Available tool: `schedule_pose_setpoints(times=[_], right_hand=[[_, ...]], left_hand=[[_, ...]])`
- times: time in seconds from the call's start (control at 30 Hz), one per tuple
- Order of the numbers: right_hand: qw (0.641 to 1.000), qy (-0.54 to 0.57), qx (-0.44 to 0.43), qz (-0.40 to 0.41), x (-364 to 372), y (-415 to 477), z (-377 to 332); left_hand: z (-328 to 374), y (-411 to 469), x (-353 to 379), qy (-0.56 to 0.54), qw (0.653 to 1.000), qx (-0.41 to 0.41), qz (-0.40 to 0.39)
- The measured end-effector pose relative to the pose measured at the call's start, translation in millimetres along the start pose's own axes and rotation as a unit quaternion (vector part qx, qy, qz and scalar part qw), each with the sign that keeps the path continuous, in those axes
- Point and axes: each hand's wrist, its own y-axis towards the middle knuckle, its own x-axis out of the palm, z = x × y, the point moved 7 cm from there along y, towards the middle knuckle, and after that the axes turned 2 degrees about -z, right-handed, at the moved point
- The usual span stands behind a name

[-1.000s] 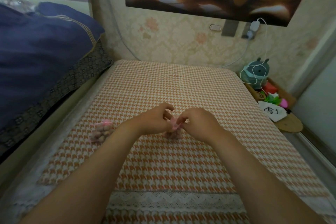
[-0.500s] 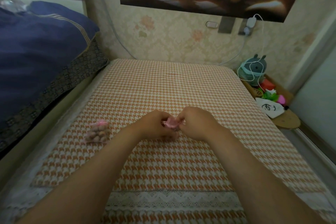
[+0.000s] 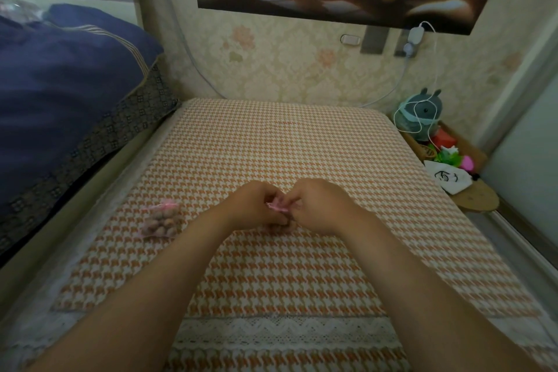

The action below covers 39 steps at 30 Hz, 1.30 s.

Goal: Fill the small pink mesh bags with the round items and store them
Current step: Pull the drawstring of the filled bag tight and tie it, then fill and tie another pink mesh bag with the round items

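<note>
- The left hand [image 3: 256, 205] and right hand [image 3: 317, 205] are both pinching a pink bag [image 3: 277, 207] over the checked cloth [image 3: 271, 142].
- A full pink bag [image 3: 161, 220] is lying to the left.

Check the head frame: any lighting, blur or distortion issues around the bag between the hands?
Head view: dim, warm, even light, no glare or hard shadows; the wide-angle lens bows straight lines near the frame edges; the pink mesh bag pinched by the left hand and right hand is soft and mostly hidden; the filled bag further left is soft too, yet its round items show.
</note>
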Motion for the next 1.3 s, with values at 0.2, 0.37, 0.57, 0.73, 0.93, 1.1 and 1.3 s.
schedule_pose_setpoints(times=[0.2, 0.37, 0.57, 0.73, 0.93, 1.1, 1.3], right_hand=[[0.999, 0.038, 0.004, 0.011, -1, 1, 3], [0.998, 0.049, 0.018, -0.031, 8, 0, 7], [0.99, 0.129, 0.051, -0.014, 0, -3, 23], [0.988, 0.138, 0.059, -0.027, 6, -4, 28], [0.982, 0.161, 0.096, 0.014, 0, -4, 38], [0.945, 0.3, 0.132, 0.014, 2, -10, 43], [0.845, 0.483, 0.23, -0.025, 24, -23, 61]], left_hand=[[2, 0, -1, 0.005, 1.0, 0.009, -0.004], [1, -2, -4, 0.003, 1.0, 0.002, 0.012], [2, -7, -12, 0.046, 0.999, 0.01, 0.009], [-1, -15, -17, 0.093, 0.996, -0.002, -0.004], [-6, -24, -33, 0.094, 0.994, -0.045, 0.028], [-11, -32, -41, 0.056, 0.996, -0.062, 0.031], [-23, -42, -49, -0.03, 0.994, -0.096, 0.046]])
